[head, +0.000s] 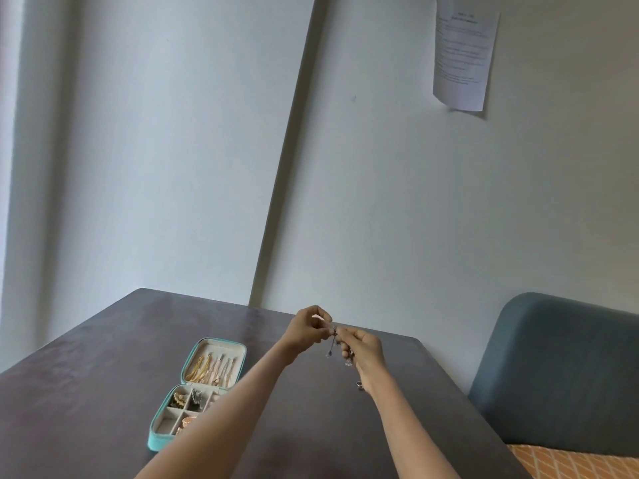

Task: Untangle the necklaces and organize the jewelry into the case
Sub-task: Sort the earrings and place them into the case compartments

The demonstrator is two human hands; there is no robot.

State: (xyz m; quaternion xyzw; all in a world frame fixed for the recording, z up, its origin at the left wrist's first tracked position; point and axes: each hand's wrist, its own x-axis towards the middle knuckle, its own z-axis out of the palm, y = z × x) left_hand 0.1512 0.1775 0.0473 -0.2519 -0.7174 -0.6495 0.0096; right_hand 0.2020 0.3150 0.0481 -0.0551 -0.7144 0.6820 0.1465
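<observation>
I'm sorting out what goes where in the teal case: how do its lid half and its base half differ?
The lid half lies farther from the person and is one undivided panel; the base half is nearer and split into small square compartments. The lid half holds long gold chains laid in rows; the base half holds small bunched pieces, partly hidden by the left forearm. Both have teal walls and a pale lining.

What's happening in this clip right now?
A person holds a thin silvery necklace up above a dark table, pinching it between the left hand and the right hand; small charms dangle below the fingers. To the left, a teal jewelry case lies open on the table, with gold chains hung in its lid and pieces in some of the compartments. The necklace is not yet in the case.
</observation>
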